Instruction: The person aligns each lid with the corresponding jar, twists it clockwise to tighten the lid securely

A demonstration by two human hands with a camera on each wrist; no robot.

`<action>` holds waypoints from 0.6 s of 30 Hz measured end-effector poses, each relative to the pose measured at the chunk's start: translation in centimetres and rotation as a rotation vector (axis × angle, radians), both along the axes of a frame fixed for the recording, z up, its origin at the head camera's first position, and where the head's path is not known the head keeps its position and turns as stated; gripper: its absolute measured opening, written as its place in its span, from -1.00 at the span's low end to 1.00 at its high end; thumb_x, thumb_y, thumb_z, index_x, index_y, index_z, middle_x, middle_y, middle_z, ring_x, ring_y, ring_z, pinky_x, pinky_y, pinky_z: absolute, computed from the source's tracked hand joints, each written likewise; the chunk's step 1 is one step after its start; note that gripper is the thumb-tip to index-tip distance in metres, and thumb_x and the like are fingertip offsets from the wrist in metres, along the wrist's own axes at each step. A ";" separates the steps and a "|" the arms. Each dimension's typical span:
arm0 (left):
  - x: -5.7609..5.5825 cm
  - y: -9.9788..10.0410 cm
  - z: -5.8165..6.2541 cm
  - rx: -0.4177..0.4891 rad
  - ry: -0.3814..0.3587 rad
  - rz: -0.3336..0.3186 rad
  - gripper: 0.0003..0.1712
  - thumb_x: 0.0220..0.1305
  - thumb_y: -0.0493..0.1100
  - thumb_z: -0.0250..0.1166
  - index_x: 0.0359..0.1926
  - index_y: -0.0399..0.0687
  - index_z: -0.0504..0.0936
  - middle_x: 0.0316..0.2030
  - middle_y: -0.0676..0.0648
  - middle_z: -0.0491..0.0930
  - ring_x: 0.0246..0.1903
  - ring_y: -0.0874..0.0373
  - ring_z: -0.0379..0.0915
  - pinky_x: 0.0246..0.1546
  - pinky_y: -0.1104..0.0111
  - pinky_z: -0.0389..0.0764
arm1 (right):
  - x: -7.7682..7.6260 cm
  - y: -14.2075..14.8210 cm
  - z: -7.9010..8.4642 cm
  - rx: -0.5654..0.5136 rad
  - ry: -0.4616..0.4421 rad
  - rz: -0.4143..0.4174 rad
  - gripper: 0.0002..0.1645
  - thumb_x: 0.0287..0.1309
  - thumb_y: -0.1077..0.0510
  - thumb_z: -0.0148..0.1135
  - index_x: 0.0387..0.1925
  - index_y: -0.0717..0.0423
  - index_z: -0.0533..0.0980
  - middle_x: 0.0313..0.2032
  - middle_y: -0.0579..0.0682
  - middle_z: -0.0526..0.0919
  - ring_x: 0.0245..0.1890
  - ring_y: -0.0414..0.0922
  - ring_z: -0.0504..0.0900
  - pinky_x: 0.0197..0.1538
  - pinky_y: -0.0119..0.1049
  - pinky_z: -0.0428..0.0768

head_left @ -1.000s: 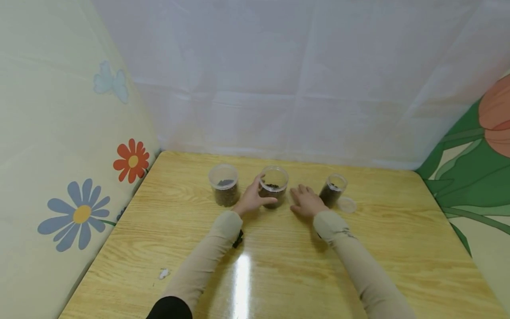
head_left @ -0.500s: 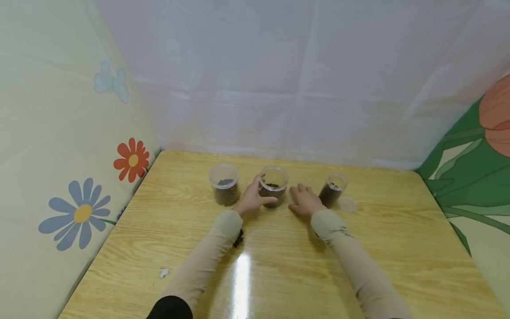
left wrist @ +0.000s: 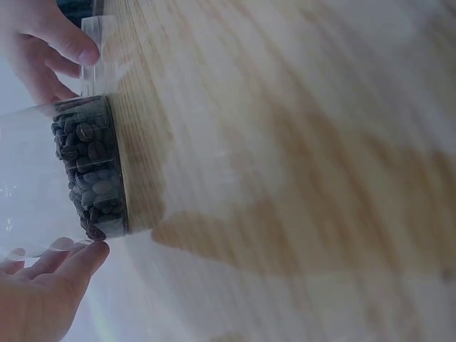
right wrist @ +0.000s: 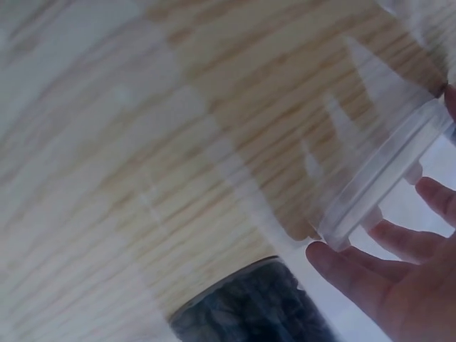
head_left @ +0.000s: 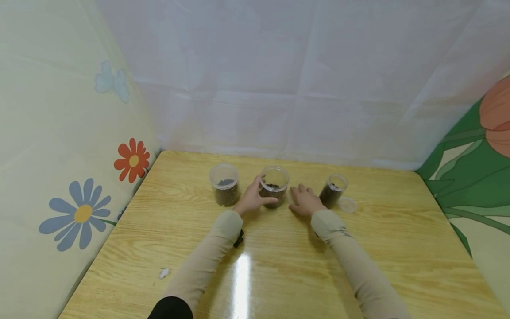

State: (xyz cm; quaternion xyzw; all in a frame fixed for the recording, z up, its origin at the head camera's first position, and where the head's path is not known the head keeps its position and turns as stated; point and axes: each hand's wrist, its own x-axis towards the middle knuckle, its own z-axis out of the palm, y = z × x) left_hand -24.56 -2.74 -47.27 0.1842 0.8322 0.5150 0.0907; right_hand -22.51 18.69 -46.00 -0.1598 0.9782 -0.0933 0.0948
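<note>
My left hand (head_left: 251, 198) grips the middle clear jar (head_left: 274, 184), its thumb along the near side and fingers round the left. Dark coffee beans (left wrist: 89, 164) fill the lower part of this jar, which stands upright and uncovered on the table. Just right of it, my right hand (head_left: 307, 201) holds a clear lid (right wrist: 385, 178) flat against the tabletop, thumb and fingers at opposite sides of its rim. In the head view the hand mostly hides this lid. Part of a jar of dark contents (right wrist: 249, 306) shows at the bottom of the right wrist view.
Left of my left hand stands a wide clear jar (head_left: 225, 185) with dark contents. A narrower jar (head_left: 333, 191), also part-filled, is beside my right hand, with a small clear lid (head_left: 347, 204) to its right. The wooden table (head_left: 275, 266) meets a white cloth backdrop (head_left: 295, 88).
My right hand and forearm have shifted very slightly left since the earliest frame. The left hand stays on the middle jar, and the jars and small lid keep their places.
</note>
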 end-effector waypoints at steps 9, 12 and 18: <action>0.0 0.0 0.0 -0.009 0.009 0.016 0.13 -0.10 0.03 0.45 0.39 0.00 -0.06 0.29 -0.22 0.14 0.22 -0.14 0.15 0.17 0.07 0.23 | 0.1 -0.2 0.0 -0.018 0.014 -0.019 -0.22 0.09 -0.03 0.21 0.27 0.21 0.20 0.13 0.35 0.26 0.06 0.32 0.29 -0.07 0.17 0.43; 0.0 0.0 0.0 -0.015 0.003 0.021 0.13 -0.10 0.03 0.45 0.39 0.01 -0.06 0.29 -0.21 0.14 0.22 -0.13 0.15 0.18 0.08 0.22 | 0.2 -0.2 0.0 -0.025 0.030 -0.019 -0.21 0.06 -0.04 0.23 0.26 0.21 0.22 0.13 0.34 0.28 0.05 0.32 0.30 -0.07 0.17 0.43; 0.1 -0.1 0.2 -0.015 -0.004 0.020 0.14 -0.10 0.04 0.45 0.39 -0.01 -0.06 0.30 -0.19 0.14 0.22 -0.13 0.15 0.18 0.09 0.22 | 0.7 -0.1 -0.2 -0.022 0.070 -0.003 -0.20 0.02 -0.06 0.24 0.25 0.21 0.25 0.16 0.33 0.28 0.06 0.31 0.30 -0.06 0.16 0.44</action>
